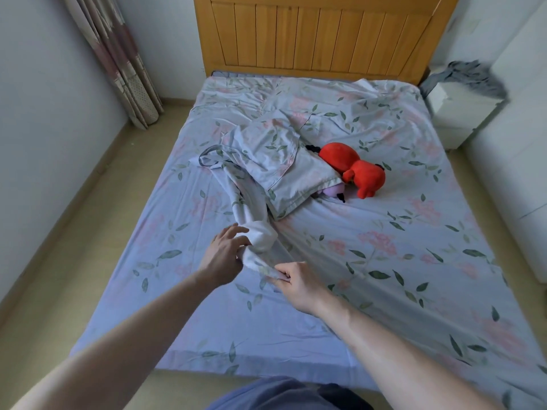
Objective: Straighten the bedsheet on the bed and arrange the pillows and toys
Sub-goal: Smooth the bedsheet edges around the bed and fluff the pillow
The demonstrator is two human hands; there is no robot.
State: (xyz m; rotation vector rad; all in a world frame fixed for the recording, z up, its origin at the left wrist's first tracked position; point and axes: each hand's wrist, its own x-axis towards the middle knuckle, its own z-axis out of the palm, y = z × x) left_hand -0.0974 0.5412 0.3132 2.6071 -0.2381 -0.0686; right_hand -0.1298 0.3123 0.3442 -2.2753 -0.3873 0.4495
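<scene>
Right hand pinches one pillowcase; two toys lie beyond.

1. one bed with one wooden headboard at the far end.
2. one floral bedsheet spread across it.
3. two pillows: one flat pillow mid-bed, one twisted pillow nearer.
4. two toys: one red plush, one purple plush mostly hidden.
5. two hands: left hand, right hand.
6. one curtain far left.
7. one white nightstand far right, carrying one grey cloth.
</scene>
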